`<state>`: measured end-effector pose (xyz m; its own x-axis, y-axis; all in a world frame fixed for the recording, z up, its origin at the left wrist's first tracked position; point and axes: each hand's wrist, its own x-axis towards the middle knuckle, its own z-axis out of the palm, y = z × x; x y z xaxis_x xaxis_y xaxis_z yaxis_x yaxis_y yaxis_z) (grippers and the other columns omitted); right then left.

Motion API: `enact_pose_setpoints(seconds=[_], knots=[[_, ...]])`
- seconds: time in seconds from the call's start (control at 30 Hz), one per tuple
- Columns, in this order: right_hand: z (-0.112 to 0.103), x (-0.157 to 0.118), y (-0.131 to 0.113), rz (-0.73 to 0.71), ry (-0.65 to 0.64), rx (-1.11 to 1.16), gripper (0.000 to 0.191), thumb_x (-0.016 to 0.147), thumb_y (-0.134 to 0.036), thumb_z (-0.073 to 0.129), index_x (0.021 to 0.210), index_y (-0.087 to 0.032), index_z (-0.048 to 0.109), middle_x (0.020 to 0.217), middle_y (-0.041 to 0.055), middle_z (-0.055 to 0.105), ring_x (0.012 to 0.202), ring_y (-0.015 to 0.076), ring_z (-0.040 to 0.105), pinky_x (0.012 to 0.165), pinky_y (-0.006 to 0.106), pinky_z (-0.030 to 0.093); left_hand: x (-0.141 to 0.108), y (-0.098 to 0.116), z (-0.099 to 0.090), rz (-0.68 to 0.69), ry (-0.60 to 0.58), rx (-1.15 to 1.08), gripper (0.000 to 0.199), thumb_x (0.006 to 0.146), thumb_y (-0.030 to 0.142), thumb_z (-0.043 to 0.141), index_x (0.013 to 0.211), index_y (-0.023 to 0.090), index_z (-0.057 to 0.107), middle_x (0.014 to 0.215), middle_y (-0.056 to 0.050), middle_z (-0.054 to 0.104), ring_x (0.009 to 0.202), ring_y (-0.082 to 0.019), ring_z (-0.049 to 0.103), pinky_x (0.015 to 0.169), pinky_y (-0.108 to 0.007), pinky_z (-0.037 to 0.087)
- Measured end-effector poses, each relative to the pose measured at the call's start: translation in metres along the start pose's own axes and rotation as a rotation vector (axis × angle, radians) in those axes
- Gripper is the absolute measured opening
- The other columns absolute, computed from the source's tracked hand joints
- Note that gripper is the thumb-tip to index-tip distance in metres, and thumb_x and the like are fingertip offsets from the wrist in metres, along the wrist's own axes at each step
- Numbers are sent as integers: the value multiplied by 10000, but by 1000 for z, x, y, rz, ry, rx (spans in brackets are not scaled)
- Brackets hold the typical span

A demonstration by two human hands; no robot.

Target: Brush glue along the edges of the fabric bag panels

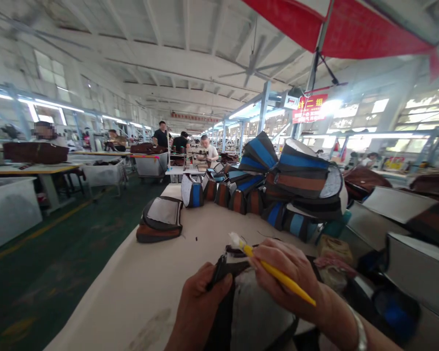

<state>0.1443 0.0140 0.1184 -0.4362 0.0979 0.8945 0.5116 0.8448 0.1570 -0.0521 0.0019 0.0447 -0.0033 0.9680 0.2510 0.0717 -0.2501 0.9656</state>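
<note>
My left hand [205,300] pinches the dark edge of a sewn fabric piece [261,312], thumb on top and fingers beneath. The piece is black with a pale grey panel and lies in front of me. My right hand [283,273] grips a yellow-handled brush [287,281]. Its whitish tip [236,240] points up and left, just above the far edge of the fabric piece. Whether the tip touches the fabric I cannot tell.
A grey-and-brown sewn piece [160,222] lies on the pale table [131,292] at left. Piled striped pieces [300,178] stand at the back right. More grey panels [420,263] crowd the right side. Co-workers [207,148] sit and stand farther off, beyond the table.
</note>
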Motion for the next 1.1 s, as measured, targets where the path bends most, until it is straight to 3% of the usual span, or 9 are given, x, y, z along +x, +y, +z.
enact_pose_setpoints(seconds=[0.3, 0.43, 0.5, 0.63, 0.77, 0.87, 0.97, 1.03, 1.1], knots=[[10, -1, -6, -75, -57, 5, 89, 979, -144, 492, 1057, -185, 505, 702, 14, 633, 593, 180, 580, 551, 306, 492, -1, 4, -1, 6, 42, 0, 353, 820, 528, 689, 788, 177, 708, 793, -26, 657, 774, -211, 599, 670, -265, 486], [17, -3, -8, -82, -143, 35, 99, 979, -141, 495, 1059, -199, 495, 709, 6, 631, 589, 170, 569, 547, 296, 490, 0, 2, -3, 79, 39, 39, 343, 859, 505, 654, 741, 183, 671, 773, -18, 629, 771, -206, 597, 677, -266, 483], [15, -3, -5, -86, -122, 9, 77, 997, -156, 467, 1035, -203, 516, 699, 6, 630, 577, 170, 572, 538, 299, 491, 5, 0, -11, 136, 26, 115, 337, 884, 494, 629, 744, 190, 668, 765, -11, 603, 759, -195, 587, 672, -257, 469], [-6, -9, 6, 190, 124, -49, 64, 971, -174, 557, 1019, -214, 575, 802, 18, 698, 678, 165, 673, 627, 289, 544, 41, -12, -55, 244, -51, 391, 313, 890, 499, 613, 830, 212, 721, 828, -17, 645, 787, -206, 617, 709, -264, 481], [-31, -29, 12, 516, 322, 103, 86, 942, -206, 646, 1027, -218, 643, 840, 13, 709, 595, 126, 653, 539, 247, 537, 97, -43, -107, 200, 134, 520, 272, 794, 484, 651, 817, 225, 730, 899, -39, 715, 941, -283, 637, 872, -345, 491], [-36, -49, 12, 695, 412, 189, 90, 936, -276, 673, 978, -196, 673, 747, 17, 714, 496, 125, 616, 453, 247, 509, 121, -72, -123, 112, 297, 539, 293, 788, 452, 617, 914, 212, 728, 912, -70, 739, 977, -330, 650, 901, -408, 491], [-33, -68, 13, 798, 491, 206, 188, 905, -356, 717, 934, -172, 693, 679, 35, 714, 498, 156, 638, 443, 260, 505, 114, -94, -113, 76, 441, 516, 426, 896, 465, 485, 1163, 181, 658, 1129, -121, 713, 1102, -334, 633, 952, -441, 487], [-30, -78, 15, 857, 514, 226, 239, 893, -392, 729, 939, -160, 698, 672, 46, 716, 508, 170, 649, 428, 260, 497, 91, -105, -91, 89, 549, 499, 523, 951, 502, 389, 1290, 143, 561, 1284, -178, 618, 1174, -337, 592, 988, -478, 475], [-29, -86, 17, 896, 511, 241, 264, 891, -409, 731, 946, -153, 698, 674, 50, 716, 508, 171, 646, 422, 259, 496, 58, -115, -56, 122, 618, 483, 590, 951, 557, 382, 1344, 127, 480, 1336, -207, 537, 1154, -333, 583, 973, -499, 490]])
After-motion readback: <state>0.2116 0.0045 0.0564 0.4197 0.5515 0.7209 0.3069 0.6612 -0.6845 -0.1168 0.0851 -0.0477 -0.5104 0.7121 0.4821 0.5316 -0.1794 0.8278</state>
